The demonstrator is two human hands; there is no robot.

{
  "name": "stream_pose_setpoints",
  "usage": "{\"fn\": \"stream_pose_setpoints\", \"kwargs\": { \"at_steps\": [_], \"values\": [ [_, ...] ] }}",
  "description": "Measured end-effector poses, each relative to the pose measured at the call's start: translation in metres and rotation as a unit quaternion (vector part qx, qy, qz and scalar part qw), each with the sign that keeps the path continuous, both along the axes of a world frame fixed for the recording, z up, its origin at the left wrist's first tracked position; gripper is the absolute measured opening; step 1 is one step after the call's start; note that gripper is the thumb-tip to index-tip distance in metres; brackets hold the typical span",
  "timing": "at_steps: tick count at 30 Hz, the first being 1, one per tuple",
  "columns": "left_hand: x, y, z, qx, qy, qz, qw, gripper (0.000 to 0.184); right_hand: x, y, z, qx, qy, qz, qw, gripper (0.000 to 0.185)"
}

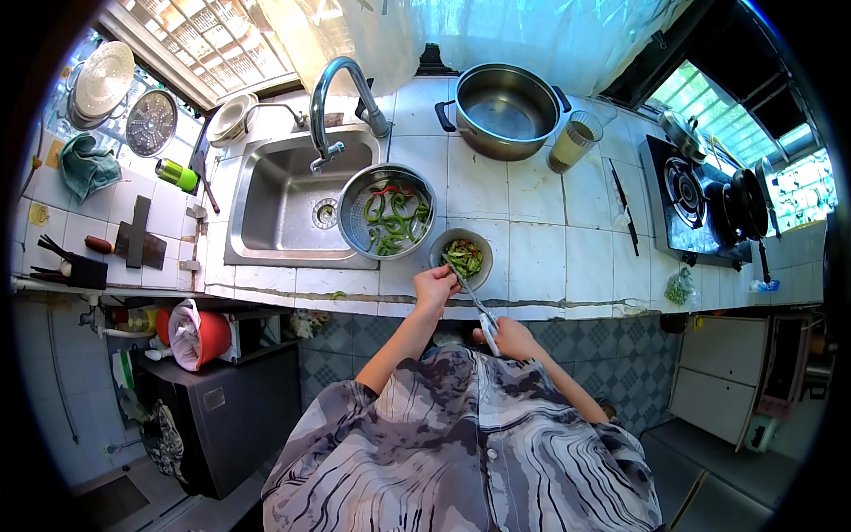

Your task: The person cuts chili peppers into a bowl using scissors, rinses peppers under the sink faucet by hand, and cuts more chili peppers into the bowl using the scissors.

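My right hand [507, 338] is closed round the white handles of a pair of scissors [487, 321], whose blades point up and left toward a small bowl [485, 268]. Cut green pieces [464, 256] with some reddish bits lie in that bowl. At its near left rim my left hand [435, 288] is closed in a pinch; what it holds, if anything, is too small to make out. Left of the bowl, a metal colander [351, 232] holds long green peppers [387, 214] and a red one, partly over the sink's right edge.
A steel sink [275, 213] with a curved faucet [321, 97] is at the left. Behind the bowl stand a large pot [507, 111] and a cup [574, 142]. Black chopsticks [625, 208] lie before the gas stove [700, 204]. The counter's front edge [523, 310] is near my wrists.
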State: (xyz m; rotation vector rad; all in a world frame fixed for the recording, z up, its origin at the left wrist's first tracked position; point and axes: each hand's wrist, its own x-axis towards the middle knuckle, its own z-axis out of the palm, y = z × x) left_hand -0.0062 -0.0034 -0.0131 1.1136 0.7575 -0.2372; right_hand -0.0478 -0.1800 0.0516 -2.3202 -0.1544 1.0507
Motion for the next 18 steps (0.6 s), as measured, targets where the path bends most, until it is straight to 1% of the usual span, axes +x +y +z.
{"fn": "stream_pose_setpoints", "kwargs": {
  "at_steps": [1, 3, 6, 8, 10, 13, 16, 18],
  "values": [
    [0.000, 0.001, -0.003, -0.009, -0.013, -0.008, 1.000, 0.017, -0.002, 0.000, -0.004, 0.000, 0.000, 0.001, 1.000, 0.065],
    [0.000, 0.002, -0.008, -0.012, -0.018, -0.006, 1.000, 0.017, -0.006, -0.001, -0.015, -0.035, -0.019, -0.010, 0.999, 0.064],
    [0.001, 0.001, -0.013, -0.022, -0.024, -0.005, 0.999, 0.018, -0.002, 0.001, -0.007, -0.050, -0.015, -0.001, 0.999, 0.065],
    [0.001, 0.001, -0.011, -0.027, -0.027, -0.002, 0.999, 0.018, 0.000, 0.000, -0.008, -0.044, -0.008, 0.001, 0.999, 0.066],
    [0.001, 0.001, -0.009, 0.002, 0.001, -0.008, 1.000, 0.020, 0.004, 0.000, -0.005, -0.038, -0.002, 0.006, 0.999, 0.066],
    [0.002, -0.001, -0.009, 0.000, 0.012, 0.005, 1.000, 0.020, 0.006, -0.001, 0.003, -0.026, 0.003, -0.002, 1.000, 0.066],
    [0.003, 0.000, -0.010, -0.028, -0.013, 0.012, 0.999, 0.021, 0.005, -0.003, -0.002, -0.030, 0.009, 0.000, 0.999, 0.064],
    [0.004, 0.001, -0.010, -0.026, -0.012, 0.015, 0.999, 0.021, 0.001, -0.003, -0.004, -0.072, 0.000, 0.010, 0.997, 0.071]
  ]
}}
